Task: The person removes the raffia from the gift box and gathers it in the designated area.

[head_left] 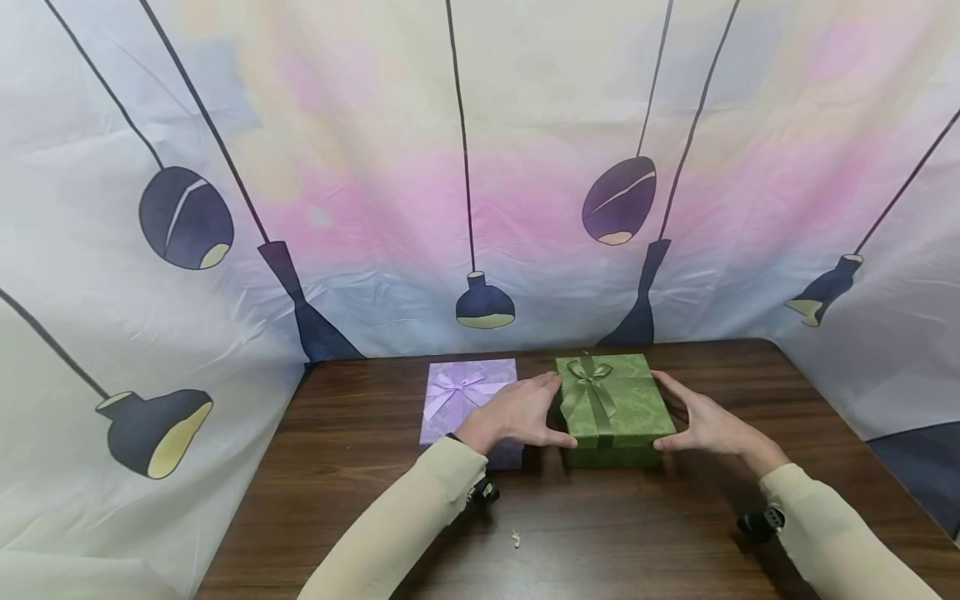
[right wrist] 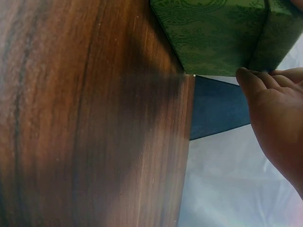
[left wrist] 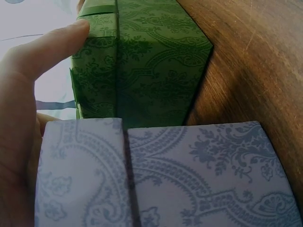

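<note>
A green box (head_left: 630, 396) was gripped on its left by the left hand (head_left: 523, 410) and on its right by the right hand (head_left: 708, 423), thumbs set at the front corners. A purple box (head_left: 448, 417) was partly covered by the left hand and wrist. Tabletop (head_left: 795, 417) was spread from the right hand to the side edge; the back edge was seen beyond both hands.

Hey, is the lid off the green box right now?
No, the head view shows the lid on the green box, with the left hand and right hand at its opposite sides.
</note>
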`<state>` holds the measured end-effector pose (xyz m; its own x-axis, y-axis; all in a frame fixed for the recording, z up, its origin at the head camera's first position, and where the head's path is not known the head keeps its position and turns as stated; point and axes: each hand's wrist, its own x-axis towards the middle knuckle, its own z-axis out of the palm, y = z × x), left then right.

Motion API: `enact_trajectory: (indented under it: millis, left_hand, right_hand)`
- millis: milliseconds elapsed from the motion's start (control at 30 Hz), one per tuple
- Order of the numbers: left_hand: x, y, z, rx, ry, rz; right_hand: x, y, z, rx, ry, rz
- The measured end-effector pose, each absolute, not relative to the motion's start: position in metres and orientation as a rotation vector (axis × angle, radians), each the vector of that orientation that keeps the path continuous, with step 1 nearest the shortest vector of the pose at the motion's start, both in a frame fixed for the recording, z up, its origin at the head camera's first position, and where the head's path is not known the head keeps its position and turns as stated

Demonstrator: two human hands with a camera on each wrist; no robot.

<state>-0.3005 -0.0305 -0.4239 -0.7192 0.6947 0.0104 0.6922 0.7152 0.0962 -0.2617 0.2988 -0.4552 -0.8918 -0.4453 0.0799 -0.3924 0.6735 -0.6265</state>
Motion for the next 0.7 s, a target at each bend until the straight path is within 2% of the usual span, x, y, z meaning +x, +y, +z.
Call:
enact_trajectory:
  millis: [700]
  left_hand:
    - [-0.3006, -0.0318, -0.4224, 1.19, 2.873, 0.197]
  right_hand:
    - [-0.2584, 0.2974, -0.4547, -0.698, 2.786, -1.053]
